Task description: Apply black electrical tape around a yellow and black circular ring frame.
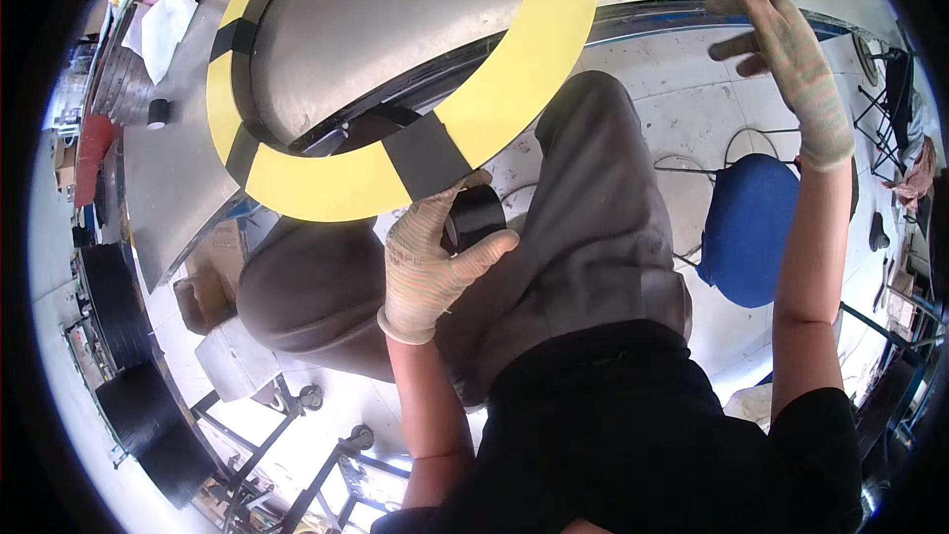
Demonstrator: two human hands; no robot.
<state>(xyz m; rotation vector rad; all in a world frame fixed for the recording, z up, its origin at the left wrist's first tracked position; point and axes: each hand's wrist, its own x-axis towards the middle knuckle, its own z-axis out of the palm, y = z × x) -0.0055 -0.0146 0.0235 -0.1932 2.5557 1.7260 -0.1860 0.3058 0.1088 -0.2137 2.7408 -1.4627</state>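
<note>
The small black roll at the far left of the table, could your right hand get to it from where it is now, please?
Probably not directly. The right hand is raised at the table's right edge, and the small roll sits far across it, beyond the yellow ring.

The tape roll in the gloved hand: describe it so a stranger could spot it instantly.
Find the yellow ring on the grey metal table. Just below its nearest black band, the left hand grips a black tape roll. A second, smaller roll stands alone at the far left.
</note>
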